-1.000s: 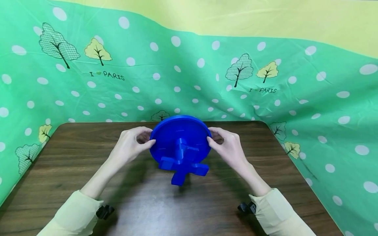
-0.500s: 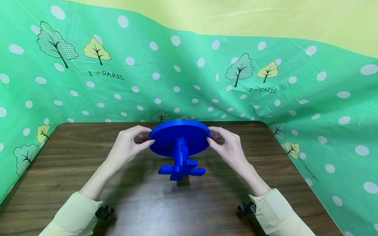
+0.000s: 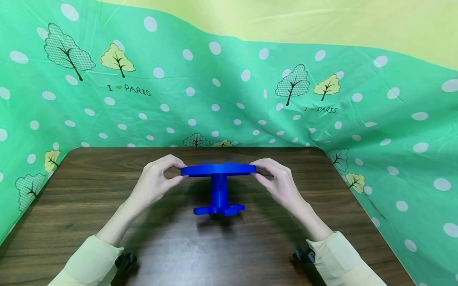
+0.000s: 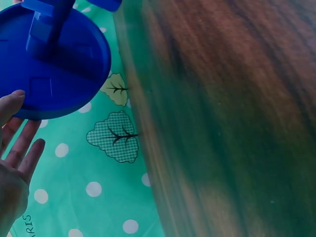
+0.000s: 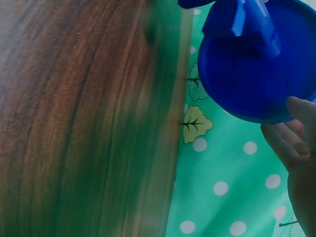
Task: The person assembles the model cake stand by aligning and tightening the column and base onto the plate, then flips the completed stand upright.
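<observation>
A blue toy round table [image 3: 219,190], with a flat disc top, a single post and a cross-shaped foot, is upright in the middle of the head view. Its top appears edge-on, and the foot is close over the wooden tabletop. My left hand [image 3: 155,180] pinches the left rim, thumb below and fingers above. At the opposite rim my right hand [image 3: 278,180] grips in the same way. The left wrist view shows the disc's underside [image 4: 74,84] with faint square outlines, my left thumb [image 4: 12,104] lying against it. In the right wrist view my right thumb [image 5: 298,106] presses that underside.
The dark wooden tabletop [image 3: 89,190] stretches around both arms, with rounded far corners. Behind it and along its sides hangs a green cloth [image 3: 214,79] with white dots and printed trees. Small black devices [image 3: 125,261] sit at both cuffs.
The toy table has tipped from tilted, its underside facing me, to upright with its top level. Its disc has come down. Both hands have kept hold of the rim.
</observation>
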A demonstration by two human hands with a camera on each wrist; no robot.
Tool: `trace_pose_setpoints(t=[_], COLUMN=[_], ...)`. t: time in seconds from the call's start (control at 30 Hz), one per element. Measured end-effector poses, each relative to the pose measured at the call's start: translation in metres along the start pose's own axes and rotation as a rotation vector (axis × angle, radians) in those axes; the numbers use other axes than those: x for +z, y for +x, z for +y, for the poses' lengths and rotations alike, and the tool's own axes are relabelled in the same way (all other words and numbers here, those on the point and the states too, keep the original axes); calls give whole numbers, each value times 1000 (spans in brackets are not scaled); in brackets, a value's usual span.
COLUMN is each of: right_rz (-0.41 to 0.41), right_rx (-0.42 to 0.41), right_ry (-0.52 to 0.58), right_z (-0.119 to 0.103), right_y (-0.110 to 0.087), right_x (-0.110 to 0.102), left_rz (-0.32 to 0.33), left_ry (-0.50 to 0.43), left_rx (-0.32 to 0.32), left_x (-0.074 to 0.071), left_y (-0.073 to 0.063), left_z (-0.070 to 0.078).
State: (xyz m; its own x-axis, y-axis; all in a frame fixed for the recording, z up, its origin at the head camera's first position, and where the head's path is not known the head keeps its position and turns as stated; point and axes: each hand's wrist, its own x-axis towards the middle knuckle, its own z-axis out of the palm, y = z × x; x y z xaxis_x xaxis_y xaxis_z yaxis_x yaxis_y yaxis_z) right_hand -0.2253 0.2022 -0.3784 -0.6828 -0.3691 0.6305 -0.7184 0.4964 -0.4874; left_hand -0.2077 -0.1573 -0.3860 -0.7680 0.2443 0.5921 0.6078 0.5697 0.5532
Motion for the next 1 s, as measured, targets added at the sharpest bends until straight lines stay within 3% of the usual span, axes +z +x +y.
trace_pose_setpoints(t=[0.3,0.67,1.0], right_rz=[16,40,47], right_rx=[-25,-105,-103], right_ry=[-12,10,19], right_z=[3,4,1], right_y=[-5,-5,-8], right_x=[3,3,4], left_rz=[5,23,29], left_ry=[-61,-70,-90], left_rx=[47,86,100], left_x=[6,9,10], left_y=[-4,-5,-8], left_z=[-3,-2,-2])
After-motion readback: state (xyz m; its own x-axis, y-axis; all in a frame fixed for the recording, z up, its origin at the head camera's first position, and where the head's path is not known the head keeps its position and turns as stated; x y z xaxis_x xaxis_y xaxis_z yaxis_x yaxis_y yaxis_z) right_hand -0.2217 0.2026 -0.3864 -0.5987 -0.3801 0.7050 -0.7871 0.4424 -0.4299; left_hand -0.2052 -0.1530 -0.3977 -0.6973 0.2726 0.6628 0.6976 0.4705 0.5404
